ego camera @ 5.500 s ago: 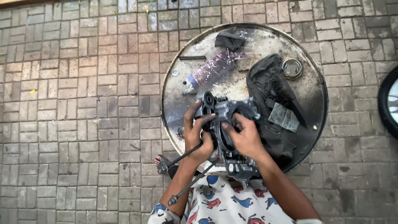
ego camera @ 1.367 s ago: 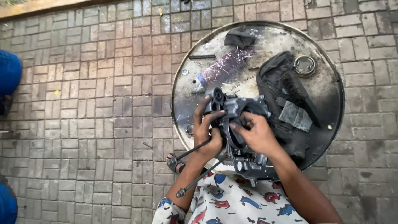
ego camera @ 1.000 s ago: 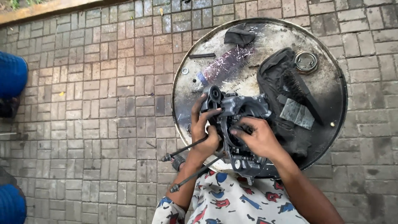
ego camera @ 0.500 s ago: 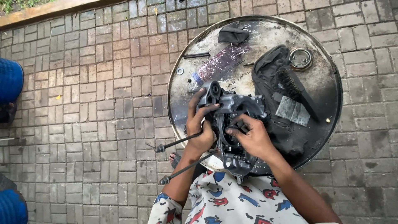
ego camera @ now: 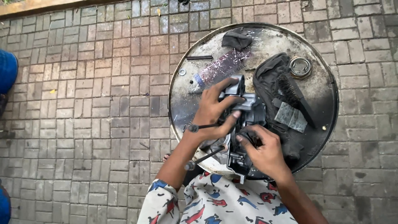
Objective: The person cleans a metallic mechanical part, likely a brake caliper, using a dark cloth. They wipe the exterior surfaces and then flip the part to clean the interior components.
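On drum top point(ego camera: 186, 103), both hands clasp grey engine casing point(ego camera: 248, 112).

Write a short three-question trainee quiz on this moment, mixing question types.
1. True or false: both hands are on the grey engine casing.
2. Which lies nearest the metal ring? A) black brush B) plastic bottle C) washer
3. What surface carries all these things?

Key
1. True: the left hand grips its upper part, the right hand its lower part.
2. A
3. The round top of a metal drum, standing on brick paving.
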